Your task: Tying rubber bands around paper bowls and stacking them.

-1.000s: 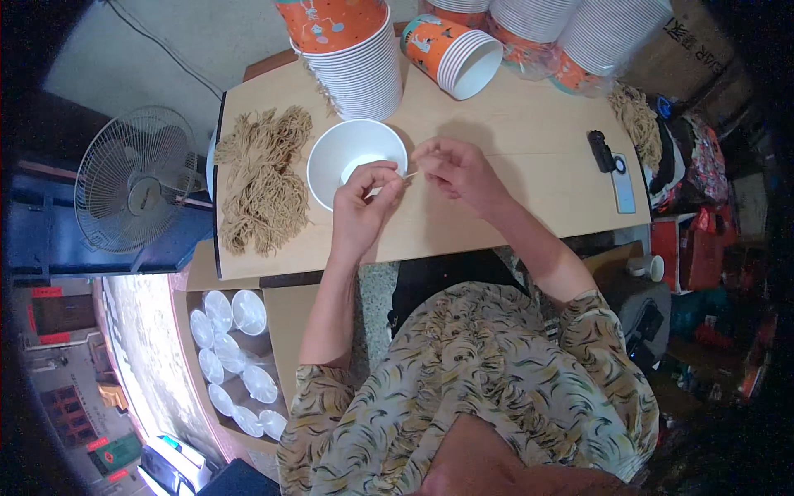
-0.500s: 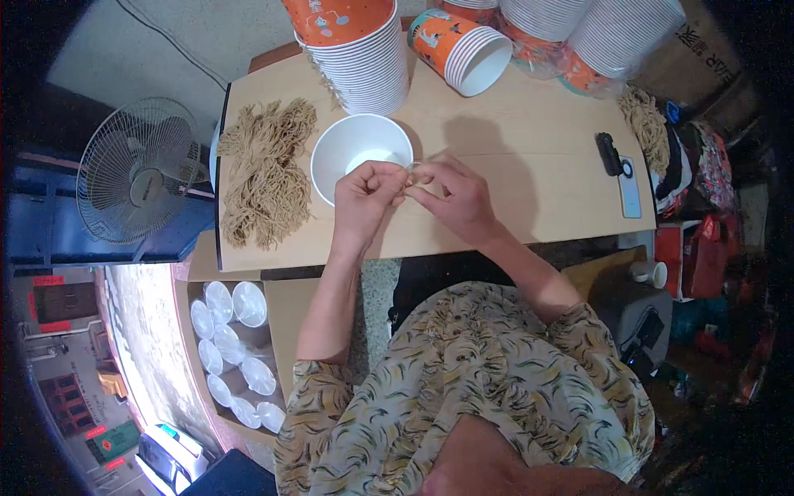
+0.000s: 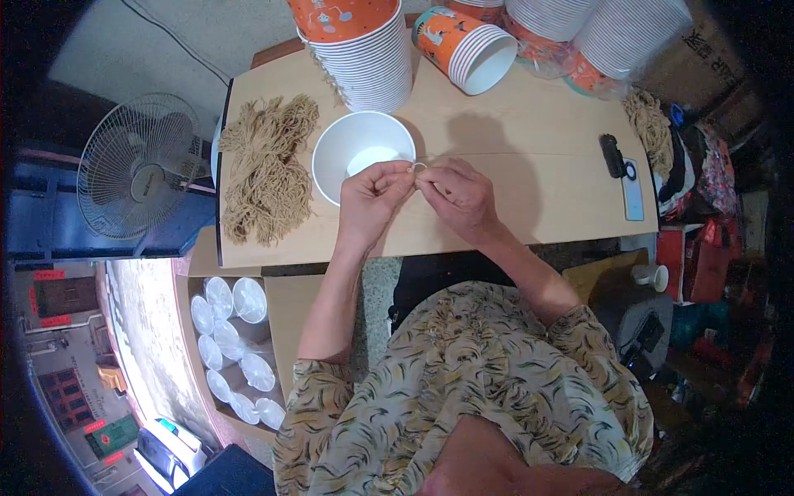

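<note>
My left hand (image 3: 370,198) and my right hand (image 3: 459,198) meet over the near right rim of a white paper bucket (image 3: 331,157). Both are closed in a pinch on a thin pale cord (image 3: 419,165), which bends into a small loop between the fingertips. The fingers hide most of the cord. The bucket stands upright, its inside facing up. To the left of it lies a heap of tan cords (image 3: 269,169) in loose bundles.
Behind the bucket rises a tall stack of orange and white buckets (image 3: 360,74); a shorter stack (image 3: 467,50) lies on its side. A phone (image 3: 632,194) and a black object (image 3: 610,155) rest at the right. A carton of clear cups (image 3: 269,331) sits below the table (image 3: 562,207).
My fingertips have shifted slightly, and a loop of cord now shows between them. My right fingers have curled in more. The bucket stays put, apart from a small shift of the whole view.
</note>
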`<state>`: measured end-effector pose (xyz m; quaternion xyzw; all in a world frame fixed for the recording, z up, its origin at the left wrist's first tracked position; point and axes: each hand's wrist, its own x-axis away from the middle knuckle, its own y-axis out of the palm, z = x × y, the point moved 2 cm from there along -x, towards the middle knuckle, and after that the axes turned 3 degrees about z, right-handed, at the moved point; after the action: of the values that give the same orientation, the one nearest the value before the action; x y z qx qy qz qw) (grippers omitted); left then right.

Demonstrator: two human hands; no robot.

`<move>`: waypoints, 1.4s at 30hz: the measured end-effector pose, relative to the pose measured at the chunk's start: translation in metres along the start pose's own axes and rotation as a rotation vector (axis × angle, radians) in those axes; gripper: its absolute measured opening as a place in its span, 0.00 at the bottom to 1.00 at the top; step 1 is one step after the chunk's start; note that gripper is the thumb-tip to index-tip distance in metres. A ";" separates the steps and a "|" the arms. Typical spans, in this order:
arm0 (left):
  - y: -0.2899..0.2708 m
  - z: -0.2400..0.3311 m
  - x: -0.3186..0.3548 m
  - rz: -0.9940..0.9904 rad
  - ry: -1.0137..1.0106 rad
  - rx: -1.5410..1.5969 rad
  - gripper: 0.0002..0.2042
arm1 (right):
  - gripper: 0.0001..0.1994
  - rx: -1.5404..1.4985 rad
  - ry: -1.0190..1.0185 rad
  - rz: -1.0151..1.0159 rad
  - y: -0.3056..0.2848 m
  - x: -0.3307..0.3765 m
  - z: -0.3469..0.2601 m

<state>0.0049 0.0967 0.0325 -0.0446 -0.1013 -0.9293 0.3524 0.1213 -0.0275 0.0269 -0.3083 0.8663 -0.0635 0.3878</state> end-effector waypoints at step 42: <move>0.013 0.002 0.002 0.055 0.148 -0.272 0.06 | 0.03 -0.670 0.855 -0.216 -0.005 0.009 0.027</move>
<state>0.0122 0.0862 0.0366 -0.0263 0.0529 -0.9252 0.3749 0.1383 -0.0334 0.0040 -0.4486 0.8829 0.0568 -0.1263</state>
